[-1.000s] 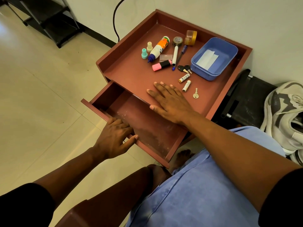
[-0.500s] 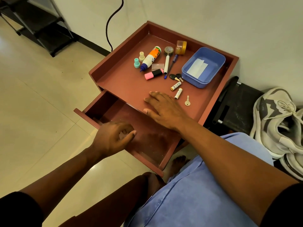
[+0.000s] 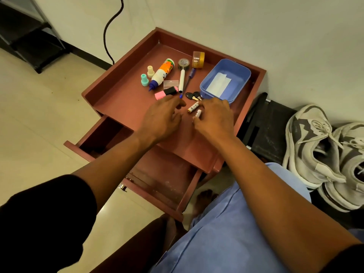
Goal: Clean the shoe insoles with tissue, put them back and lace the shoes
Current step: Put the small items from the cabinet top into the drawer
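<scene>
Two white and grey sneakers (image 3: 311,142) (image 3: 352,166) with loose laces stand on the floor at the right, out of reach of both hands. A white tissue sheet (image 3: 218,83) lies in a blue tub (image 3: 242,83) on the red-brown table (image 3: 126,107). My left hand (image 3: 163,117) hovers over the table top near a pink highlighter (image 3: 165,93), fingers loosely bent and holding nothing. My right hand (image 3: 214,119) rests beside it, its fingertips touching the nearer of two small batteries (image 3: 198,113). No insoles are visible.
The table's drawer (image 3: 157,180) stands pulled out toward me. A glue bottle (image 3: 162,72), pens, tape rolls, small caps and keys (image 3: 194,95) lie on the table top. A black stand (image 3: 269,131) is between table and shoes. A black cable hangs on the wall.
My left hand left the drawer front and rose over the table top. My right hand slid forward from the table's front edge to the batteries, covering the small key.
</scene>
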A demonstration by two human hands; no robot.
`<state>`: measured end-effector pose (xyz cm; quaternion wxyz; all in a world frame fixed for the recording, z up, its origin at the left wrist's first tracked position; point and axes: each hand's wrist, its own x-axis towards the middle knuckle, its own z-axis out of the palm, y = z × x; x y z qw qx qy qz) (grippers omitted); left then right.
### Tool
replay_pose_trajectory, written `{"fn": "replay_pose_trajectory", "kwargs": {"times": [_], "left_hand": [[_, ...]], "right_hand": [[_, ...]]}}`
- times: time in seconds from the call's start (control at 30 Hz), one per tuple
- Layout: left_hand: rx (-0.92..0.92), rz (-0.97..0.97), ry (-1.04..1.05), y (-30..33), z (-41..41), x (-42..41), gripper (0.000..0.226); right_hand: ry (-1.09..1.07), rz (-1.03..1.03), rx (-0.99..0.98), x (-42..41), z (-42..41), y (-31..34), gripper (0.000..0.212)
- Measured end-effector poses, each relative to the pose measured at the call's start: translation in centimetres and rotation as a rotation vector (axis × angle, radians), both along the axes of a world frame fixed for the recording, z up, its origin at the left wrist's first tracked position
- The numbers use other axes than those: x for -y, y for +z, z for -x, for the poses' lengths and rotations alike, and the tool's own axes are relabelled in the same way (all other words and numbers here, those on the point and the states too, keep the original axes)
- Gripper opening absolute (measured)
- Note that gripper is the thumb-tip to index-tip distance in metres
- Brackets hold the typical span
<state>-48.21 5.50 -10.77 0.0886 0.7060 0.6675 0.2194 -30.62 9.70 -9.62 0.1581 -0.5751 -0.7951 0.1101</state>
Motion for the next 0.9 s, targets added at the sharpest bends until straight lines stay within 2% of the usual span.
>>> {"fn": "replay_pose_trajectory", "kwargs": {"times": [0.13, 0.27, 0.43, 0.53, 0.8, 0.9], "left_hand": [[-0.019, 0.104, -0.061, 0.4, -0.8, -3.3, 0.049], [-0.056, 0.108, -0.098, -0.1, -1.7, -5.2, 0.042], [-0.073, 0.074, -0.09, -0.3, -2.9, -6.1, 0.028], [-0.07, 0.078, -0.061, -0.4, -3.2, -5.9, 0.026], [-0.073, 0.048, -0.004, -0.9, -2.5, -5.5, 0.021], [-0.05, 0.028, -0.009, -1.0, -1.9, -4.4, 0.022]], "right_hand": [[-0.035, 0.025, 0.044, -0.3, -0.5, -0.3, 0.038], [-0.015, 0.07, 0.08, -0.6, -0.4, -0.4, 0.043], [0.014, 0.128, 0.071, -0.6, 0.0, -0.1, 0.033], [0.012, 0.144, 0.078, -0.4, 0.3, 0.1, 0.03], [-0.02, 0.115, 0.043, 0.0, 1.6, -0.1, 0.053], [-0.028, 0.085, -0.004, 0.4, 1.9, -0.2, 0.05]]}}
